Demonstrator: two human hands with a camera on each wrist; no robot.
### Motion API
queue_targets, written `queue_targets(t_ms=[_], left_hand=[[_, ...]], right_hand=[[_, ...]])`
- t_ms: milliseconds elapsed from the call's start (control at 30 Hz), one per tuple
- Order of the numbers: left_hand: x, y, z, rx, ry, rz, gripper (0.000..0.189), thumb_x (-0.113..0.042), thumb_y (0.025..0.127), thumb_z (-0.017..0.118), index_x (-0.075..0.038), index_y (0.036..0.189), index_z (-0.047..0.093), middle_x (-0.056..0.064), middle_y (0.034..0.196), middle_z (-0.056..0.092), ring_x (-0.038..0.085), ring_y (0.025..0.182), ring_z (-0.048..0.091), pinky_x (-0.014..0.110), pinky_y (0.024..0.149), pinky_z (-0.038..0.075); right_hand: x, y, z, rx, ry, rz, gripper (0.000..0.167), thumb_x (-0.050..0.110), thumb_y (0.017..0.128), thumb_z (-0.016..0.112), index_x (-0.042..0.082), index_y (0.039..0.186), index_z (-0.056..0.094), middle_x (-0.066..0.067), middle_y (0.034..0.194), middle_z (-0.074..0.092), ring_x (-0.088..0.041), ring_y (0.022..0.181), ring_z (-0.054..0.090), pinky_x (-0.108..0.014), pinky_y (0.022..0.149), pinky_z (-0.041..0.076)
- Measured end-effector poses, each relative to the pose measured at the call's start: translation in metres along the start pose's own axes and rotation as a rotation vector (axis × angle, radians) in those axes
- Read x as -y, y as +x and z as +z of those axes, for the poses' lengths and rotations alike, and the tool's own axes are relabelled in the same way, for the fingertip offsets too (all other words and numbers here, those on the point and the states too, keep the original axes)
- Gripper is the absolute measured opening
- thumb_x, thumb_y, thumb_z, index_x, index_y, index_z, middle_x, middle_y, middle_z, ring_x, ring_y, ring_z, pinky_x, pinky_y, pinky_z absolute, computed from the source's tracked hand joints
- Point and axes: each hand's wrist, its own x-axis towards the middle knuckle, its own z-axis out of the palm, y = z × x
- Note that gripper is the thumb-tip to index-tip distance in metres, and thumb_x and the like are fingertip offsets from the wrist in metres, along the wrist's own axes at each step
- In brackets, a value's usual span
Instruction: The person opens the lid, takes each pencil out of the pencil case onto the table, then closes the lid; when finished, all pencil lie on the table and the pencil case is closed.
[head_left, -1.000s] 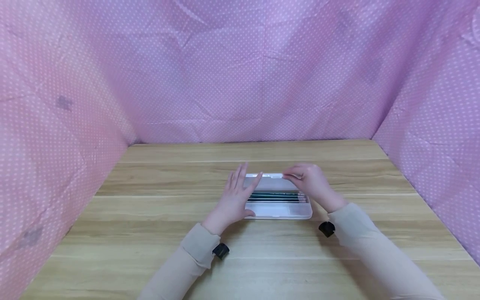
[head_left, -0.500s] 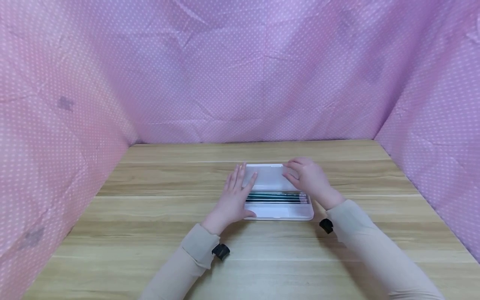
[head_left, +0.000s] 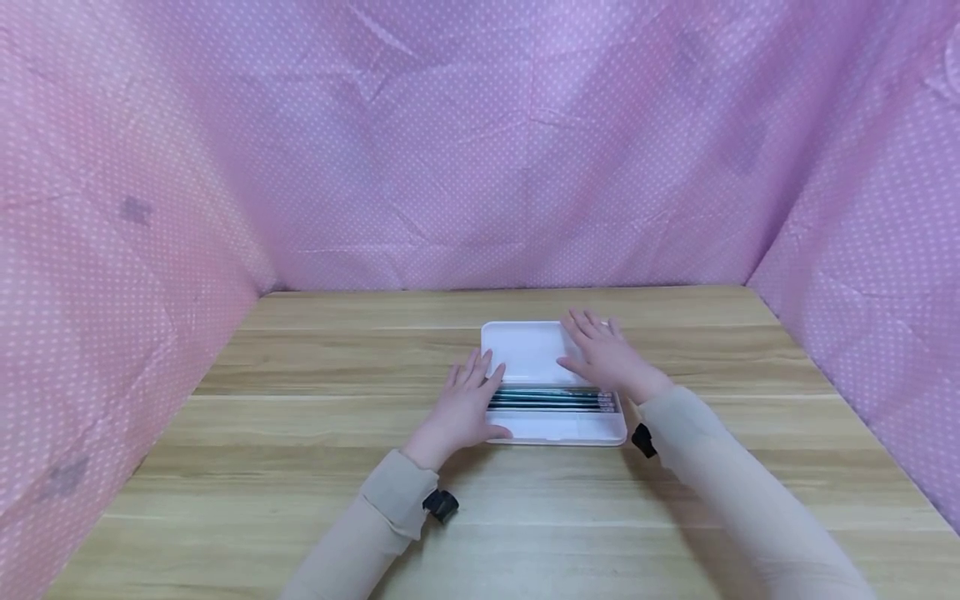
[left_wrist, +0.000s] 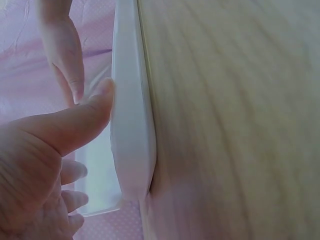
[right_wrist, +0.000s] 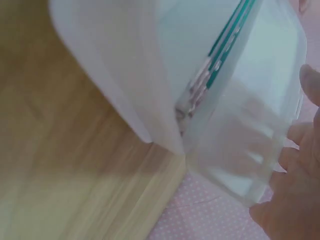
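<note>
A white plastic pencil case [head_left: 558, 427] lies on the table with its lid [head_left: 523, 352] swung back, away from the person. Several dark green pencils [head_left: 547, 399] with pinkish ends lie side by side in it. My left hand [head_left: 457, 412] spreads over the case's left end. In the left wrist view its thumb [left_wrist: 92, 112] touches the rim above the front wall [left_wrist: 131, 110]. Fingers extended, my right hand [head_left: 609, 357] is at the lid's right part. In the right wrist view, its fingertips are by the outer edge of the translucent lid [right_wrist: 235, 135].
The wood-grain table [head_left: 315, 467] spreads around the case. Pink dotted cloth [head_left: 480, 150] hangs behind it and at both sides. A small black device [head_left: 441, 505] sits at the left cuff and another black device [head_left: 643, 440] at the right.
The lid has swung farther back, from raised to laid open. My right hand has gone from pinching the lid's edge to extended fingers at it. The left hand has barely shifted.
</note>
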Motion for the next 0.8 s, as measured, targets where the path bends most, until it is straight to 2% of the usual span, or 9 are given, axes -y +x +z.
queue_targets(t_ms=[167, 533, 700, 800], left_hand=[[0.001, -0.001, 0.001, 0.035, -0.023, -0.017, 0.095, -0.052, 0.074, 0.074, -0.010, 0.148, 0.032, 0.014, 0.157, 0.018, 0.033, 0.146, 0.009, 0.054, 0.116, 0.014], [0.002, -0.001, 0.001, 0.030, -0.024, -0.010, 0.093, -0.052, 0.074, 0.074, -0.011, 0.147, 0.034, 0.014, 0.156, 0.021, 0.033, 0.146, 0.011, 0.054, 0.116, 0.015], [0.003, 0.000, 0.000, 0.035, -0.027, -0.016, 0.093, -0.054, 0.075, 0.073, -0.012, 0.148, 0.033, 0.017, 0.157, 0.018, 0.034, 0.145, 0.011, 0.054, 0.116, 0.014], [0.003, -0.001, 0.000, 0.046, -0.035, -0.045, 0.093, -0.055, 0.075, 0.071, -0.013, 0.149, 0.031, 0.020, 0.157, 0.014, 0.037, 0.145, 0.010, 0.054, 0.116, 0.015]], right_hand=[[-0.003, 0.007, 0.004, 0.074, 0.019, 0.008, 0.076, 0.045, 0.097, 0.044, 0.005, 0.152, 0.010, -0.018, 0.158, 0.003, -0.042, 0.144, 0.002, -0.062, 0.113, -0.001], [-0.008, 0.018, 0.007, 0.149, 0.012, 0.013, 0.075, 0.048, 0.098, 0.039, 0.005, 0.152, 0.008, -0.018, 0.158, 0.001, -0.043, 0.144, 0.005, -0.061, 0.113, 0.001], [-0.009, 0.019, 0.007, 0.139, 0.031, 0.010, 0.075, 0.047, 0.098, 0.041, 0.005, 0.152, 0.010, -0.019, 0.158, 0.003, -0.043, 0.143, 0.006, -0.062, 0.113, 0.000], [-0.008, 0.016, 0.005, 0.111, 0.051, 0.005, 0.074, 0.046, 0.098, 0.042, 0.006, 0.152, 0.011, -0.019, 0.158, 0.005, -0.043, 0.143, 0.007, -0.061, 0.113, 0.001]])
